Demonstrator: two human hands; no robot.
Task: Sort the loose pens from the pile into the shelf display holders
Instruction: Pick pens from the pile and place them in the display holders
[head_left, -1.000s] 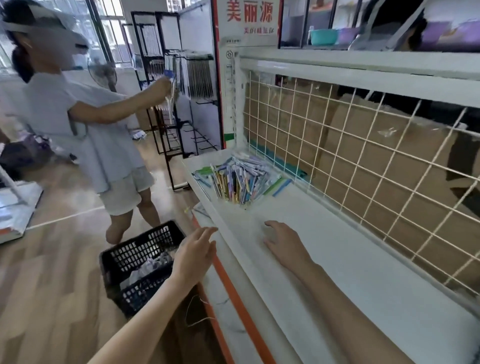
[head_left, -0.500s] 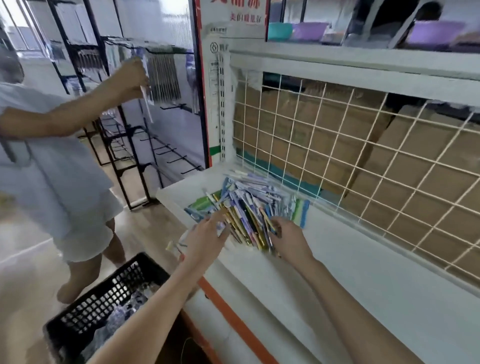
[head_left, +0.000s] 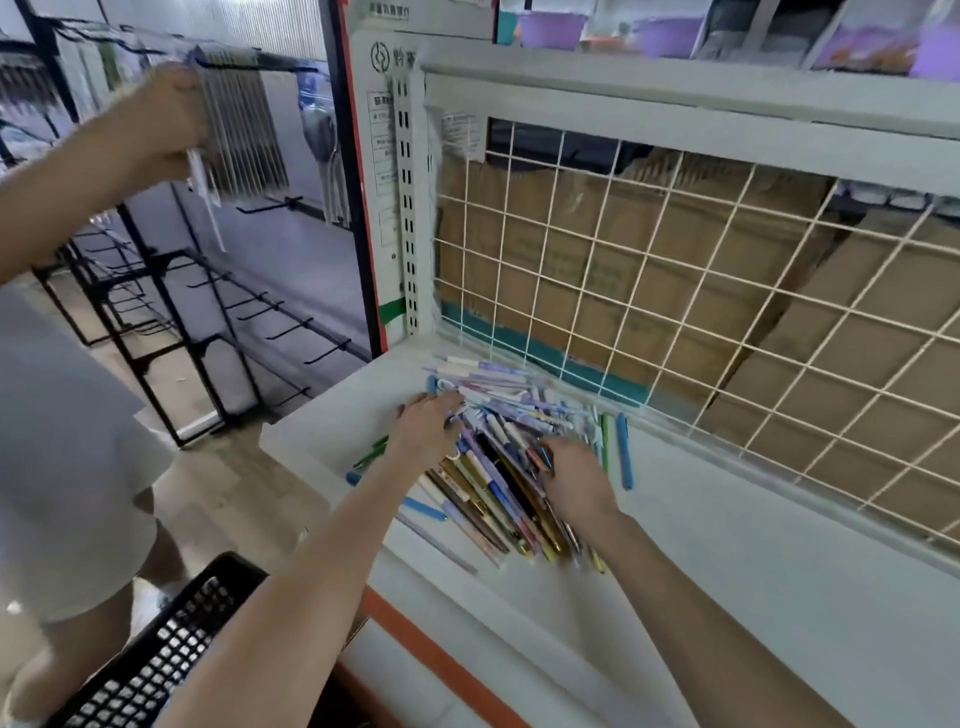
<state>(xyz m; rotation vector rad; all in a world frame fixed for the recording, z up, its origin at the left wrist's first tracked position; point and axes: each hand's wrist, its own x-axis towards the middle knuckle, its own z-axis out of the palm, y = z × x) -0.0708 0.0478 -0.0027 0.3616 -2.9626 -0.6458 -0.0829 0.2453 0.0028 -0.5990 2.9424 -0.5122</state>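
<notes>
While the pen pile (head_left: 511, 457) lay on the white shelf (head_left: 727, 545), your left hand (head_left: 423, 428) & right hand (head_left: 574, 475) rested on it, fingers curled; grip unclear. Better: pinch one pen, lift clear.

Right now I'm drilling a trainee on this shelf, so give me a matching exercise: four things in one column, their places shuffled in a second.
Things
1. left hand
2. right hand
3. blue pen
4. black basket

Places
a. on the floor, lower left
b. lying alone on the pile's right edge
c. on the left part of the pen pile
d. on the right part of the pen pile

Pairs: 1-c, 2-d, 3-b, 4-a
</notes>
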